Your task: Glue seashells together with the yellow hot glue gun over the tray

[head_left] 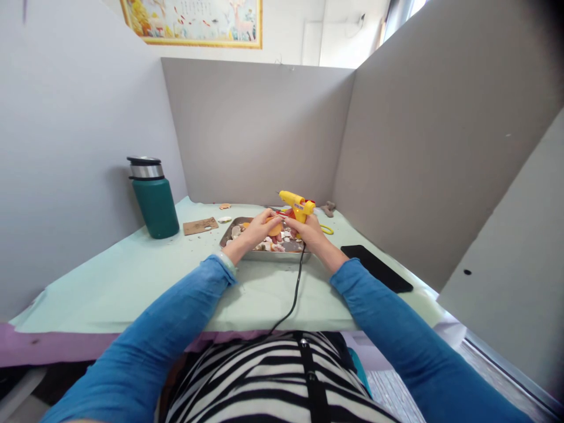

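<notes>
My left hand [259, 229] is closed on an orange, rounded flat piece [275, 227], perhaps a shell. In my right hand [310, 230] is a yellow hot glue gun [296, 202], its nozzle tilted up and to the left. A black cord [296, 294] runs down from the gun over the table's front edge. Both hands are above a metal tray [271, 257] with many white and tan shell pieces [238, 230] in it. The thumbs come close together, and some of the fingertips are hidden behind what they hold.
A green bottle [155, 205] stands at the left, near a brown cardboard piece [200, 226]. A black flat rectangular object [376, 268] lies at the right. Behind the tray are a yellow loop [326, 230] and a grey-brown lump [328, 208]. Grey partitions [259, 129] enclose the table.
</notes>
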Demonstrator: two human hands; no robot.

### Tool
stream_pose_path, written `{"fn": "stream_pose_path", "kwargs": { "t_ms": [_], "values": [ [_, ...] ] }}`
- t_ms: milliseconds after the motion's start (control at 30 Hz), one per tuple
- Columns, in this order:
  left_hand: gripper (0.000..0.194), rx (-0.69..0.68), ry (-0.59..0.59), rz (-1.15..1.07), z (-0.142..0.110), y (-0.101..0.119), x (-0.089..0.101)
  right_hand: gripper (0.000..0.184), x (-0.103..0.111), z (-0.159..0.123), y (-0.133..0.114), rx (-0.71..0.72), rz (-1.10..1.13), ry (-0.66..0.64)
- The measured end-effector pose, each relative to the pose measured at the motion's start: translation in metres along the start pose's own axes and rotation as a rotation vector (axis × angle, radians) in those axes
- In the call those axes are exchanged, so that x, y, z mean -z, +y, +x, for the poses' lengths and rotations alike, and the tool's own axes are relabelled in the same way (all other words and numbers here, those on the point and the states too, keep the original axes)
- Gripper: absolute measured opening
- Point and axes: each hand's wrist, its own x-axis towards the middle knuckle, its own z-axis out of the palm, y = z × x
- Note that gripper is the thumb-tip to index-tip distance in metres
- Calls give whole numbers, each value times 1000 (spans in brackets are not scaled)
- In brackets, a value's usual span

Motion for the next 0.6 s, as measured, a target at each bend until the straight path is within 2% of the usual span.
{"fn": "stream_pose_path", "kwargs": {
  "t_ms": [267, 433, 600],
  "values": [
    [27, 10, 34, 16, 1, 1, -2, 32, -1, 0, -3, 14, -11, 5],
    [27, 75, 87, -59, 6, -6, 0, 30, -3, -1, -4, 13, 28, 82],
    [28, 74, 102, -137, 10, -14, 5, 33, -4, -2, -7, 18, 20, 106]
  ]
}}
